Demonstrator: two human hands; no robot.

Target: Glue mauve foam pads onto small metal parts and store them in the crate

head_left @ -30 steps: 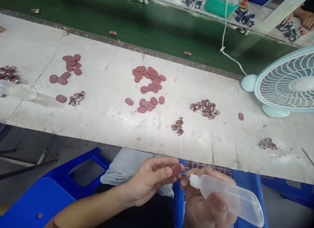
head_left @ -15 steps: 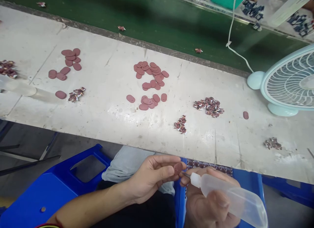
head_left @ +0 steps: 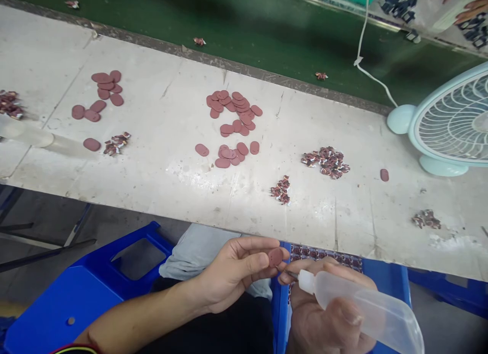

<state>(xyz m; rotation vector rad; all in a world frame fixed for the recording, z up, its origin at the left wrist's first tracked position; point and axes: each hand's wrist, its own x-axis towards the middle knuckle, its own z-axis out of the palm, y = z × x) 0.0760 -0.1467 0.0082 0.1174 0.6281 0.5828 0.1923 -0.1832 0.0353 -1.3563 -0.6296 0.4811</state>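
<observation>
My left hand (head_left: 244,267) pinches a flat reddish-brown oval disc (head_left: 275,257) between thumb and fingers. Closed around a translucent squeeze bottle (head_left: 366,305) is my right hand (head_left: 331,313). The bottle has a white cap and a thin dark nozzle, whose tip is just below and right of the disc; whether they touch I cannot tell. On the table ahead lie loose discs (head_left: 229,125) of the same kind in a few groups. Small brown-and-white figures (head_left: 326,161) form several heaps.
A pale blue fan (head_left: 450,125) stands at the table's right. Another bottle (head_left: 28,133) lies at the left. Beyond the white table (head_left: 168,125) runs a green belt (head_left: 152,28) with a few figures. Below are a blue crate (head_left: 385,283) holding rows of small pieces and a blue stool (head_left: 91,288).
The nozzle tip has drawn slightly down and away from the disc, which now faces me more. Another person's hands have come into view at the top right. The view has shifted a little.
</observation>
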